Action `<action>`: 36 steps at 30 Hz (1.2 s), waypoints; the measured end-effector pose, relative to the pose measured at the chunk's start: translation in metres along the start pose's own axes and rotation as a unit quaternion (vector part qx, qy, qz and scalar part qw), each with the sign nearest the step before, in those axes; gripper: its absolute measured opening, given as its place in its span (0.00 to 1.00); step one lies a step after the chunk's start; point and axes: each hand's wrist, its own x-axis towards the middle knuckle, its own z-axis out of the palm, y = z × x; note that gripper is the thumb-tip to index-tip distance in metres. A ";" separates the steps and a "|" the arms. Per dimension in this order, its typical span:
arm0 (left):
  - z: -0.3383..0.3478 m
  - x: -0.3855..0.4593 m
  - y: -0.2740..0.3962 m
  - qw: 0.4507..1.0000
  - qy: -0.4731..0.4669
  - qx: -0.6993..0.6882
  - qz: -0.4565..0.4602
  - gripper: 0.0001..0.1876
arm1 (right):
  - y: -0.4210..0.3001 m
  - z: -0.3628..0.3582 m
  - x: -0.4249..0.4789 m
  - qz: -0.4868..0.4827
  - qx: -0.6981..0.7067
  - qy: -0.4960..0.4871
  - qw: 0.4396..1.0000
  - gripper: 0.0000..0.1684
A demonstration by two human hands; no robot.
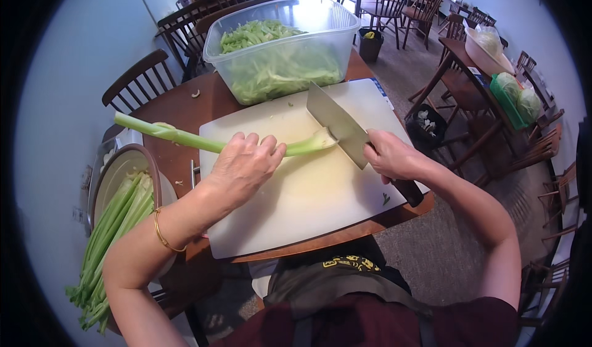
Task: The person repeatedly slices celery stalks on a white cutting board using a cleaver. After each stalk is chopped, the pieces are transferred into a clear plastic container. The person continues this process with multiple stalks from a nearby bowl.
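My left hand [249,162] grips a celery stalk [194,139] from above, laid across the white cutting board [286,213]. The stalk's pale base end points right, and its green end sticks out past the board's left edge. In my right hand [391,155] is the dark handle of a broad cleaver [337,127]. Its blade stands close against the stalk's base; whether it touches cannot be told. Beyond the board sits a clear plastic tub [282,55] partly filled with sliced celery [263,34].
At the left, a brown-rimmed basin [157,173] holds more celery stalks [115,222]. Small scraps lie on the wooden table [162,97]. On the right, a side table carries a green basket [502,99] of cabbages [529,104]; a lined bin [425,125] stands below. Wooden chairs [138,76] surround the area.
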 end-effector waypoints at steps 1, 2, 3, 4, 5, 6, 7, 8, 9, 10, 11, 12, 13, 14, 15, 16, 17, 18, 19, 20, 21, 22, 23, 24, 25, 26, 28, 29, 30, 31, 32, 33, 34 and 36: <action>0.004 -0.002 -0.007 0.999 0.004 -0.042 -0.005 0.22 | 0.002 0.003 0.004 -0.004 0.000 0.014 1.000 0.16; 0.007 -0.002 -0.013 0.996 0.007 -0.085 -0.009 0.22 | 0.010 0.004 0.007 0.006 0.033 0.017 0.999 0.15; 0.011 -0.003 -0.021 0.990 -0.003 -0.135 -0.029 0.21 | 0.020 0.004 0.009 0.013 0.065 0.021 0.998 0.14; 0.015 -0.002 -0.031 0.981 -0.015 -0.185 -0.047 0.20 | 0.029 0.003 0.010 0.020 0.099 0.023 0.995 0.14; 0.016 0.001 -0.039 0.969 -0.028 -0.235 -0.066 0.19 | 0.037 0.002 0.008 0.018 0.154 0.028 0.987 0.13; 0.012 0.007 -0.046 0.954 -0.081 -0.263 -0.119 0.16 | 0.046 0.001 0.005 0.013 0.208 0.032 0.978 0.11; 0.016 0.011 -0.052 0.944 -0.125 -0.276 -0.129 0.16 | 0.054 0.001 0.001 0.012 0.260 0.034 0.965 0.10; 0.022 0.014 -0.060 0.932 -0.168 -0.290 -0.139 0.16 | 0.059 0.001 -0.002 0.008 0.296 0.051 0.954 0.14; 0.023 0.018 -0.066 0.919 -0.210 -0.300 -0.147 0.17 | 0.068 0.001 -0.006 -0.009 0.330 0.072 0.941 0.14; 0.018 0.026 -0.066 0.896 -0.268 -0.310 -0.172 0.19 | 0.080 0.003 -0.006 -0.026 0.366 0.093 0.926 0.13; 0.025 0.030 -0.068 0.893 -0.273 -0.315 -0.172 0.19 | 0.090 0.006 -0.006 -0.044 0.400 0.114 0.908 0.12; 0.040 0.030 -0.070 0.889 -0.279 -0.320 -0.175 0.19 | 0.096 0.011 -0.008 -0.049 0.430 0.130 0.892 0.10; 0.052 0.032 -0.071 0.884 -0.285 -0.324 -0.178 0.19 | 0.104 0.017 -0.009 -0.055 0.456 0.135 0.878 0.10; 0.063 0.033 -0.069 0.912 -0.197 -0.318 -0.167 0.20 | 0.111 0.022 -0.009 -0.060 0.482 0.139 0.863 0.10; 0.064 0.036 -0.059 0.932 -0.110 -0.312 -0.150 0.20 | 0.114 0.026 -0.011 -0.060 0.507 0.144 0.847 0.09; 0.064 0.041 -0.051 0.944 -0.022 -0.303 -0.132 0.21 | 0.116 0.027 -0.014 -0.062 0.516 0.154 0.840 0.09; 0.063 0.057 -0.048 0.936 -0.024 -0.331 -0.120 0.21 | 0.117 0.030 -0.014 -0.069 0.526 0.166 0.832 0.09; 0.047 0.083 -0.031 0.926 -0.023 -0.362 -0.105 0.21 | 0.118 0.033 -0.015 -0.073 0.533 0.180 0.823 0.09; 0.044 0.100 -0.015 0.930 0.006 -0.361 -0.074 0.20 | 0.117 0.033 -0.016 -0.082 0.540 0.194 0.815 0.09; 0.044 0.115 0.000 0.932 0.035 -0.359 -0.044 0.20 | 0.118 0.033 -0.015 -0.080 0.541 0.199 0.813 0.09; 0.044 0.127 0.017 0.938 0.060 -0.341 -0.026 0.16 | 0.118 0.034 -0.014 -0.079 0.542 0.202 0.812 0.09; 0.049 0.136 0.032 0.942 0.085 -0.323 -0.012 0.13 | 0.117 0.035 -0.013 -0.080 0.542 0.201 0.812 0.09; 0.058 0.142 0.042 0.949 0.096 -0.300 -0.016 0.10 | 0.113 0.037 -0.012 -0.082 0.538 0.198 0.815 0.09; 0.072 0.148 0.048 0.954 0.106 -0.278 -0.021 0.08 | 0.110 0.038 -0.012 -0.083 0.532 0.194 0.820 0.08; 0.073 0.150 0.047 0.960 0.116 -0.255 -0.023 0.06 | 0.109 0.038 -0.012 -0.085 0.528 0.194 0.823 0.08; 0.076 0.146 0.038 0.961 0.136 -0.240 -0.032 0.05 | 0.107 0.039 -0.013 -0.083 0.529 0.194 0.822 0.08; 0.064 0.135 0.017 0.961 0.175 -0.210 -0.049 0.04 | 0.107 0.040 -0.014 -0.076 0.530 0.194 0.822 0.08; 0.035 0.125 0.001 0.972 0.154 -0.152 -0.087 0.04 | 0.111 0.039 -0.015 -0.083 0.533 0.203 0.817 0.08; 0.010 0.113 -0.023 0.979 0.129 -0.111 -0.111 0.04 | 0.116 0.038 -0.017 -0.087 0.535 0.215 0.812 0.08; -0.018 0.088 -0.047 0.977 0.114 -0.092 -0.154 0.04 | 0.118 0.037 -0.019 -0.094 0.540 0.220 0.807 0.08; -0.033 0.056 -0.077 0.974 0.175 -0.057 -0.134 0.04 | 0.114 0.037 -0.022 -0.096 0.546 0.222 0.802 0.08; -0.053 0.027 -0.092 0.967 0.154 -0.039 -0.198 0.06 | 0.116 0.037 -0.022 -0.096 0.544 0.223 0.803 0.08; -0.062 -0.012 -0.108 0.963 0.147 -0.002 -0.225 0.05 | 0.117 0.038 -0.021 -0.099 0.543 0.218 0.805 0.08; -0.067 -0.096 -0.131 0.941 -0.017 0.038 -0.335 0.22 | 0.114 0.041 -0.019 -0.100 0.548 0.206 0.804 0.08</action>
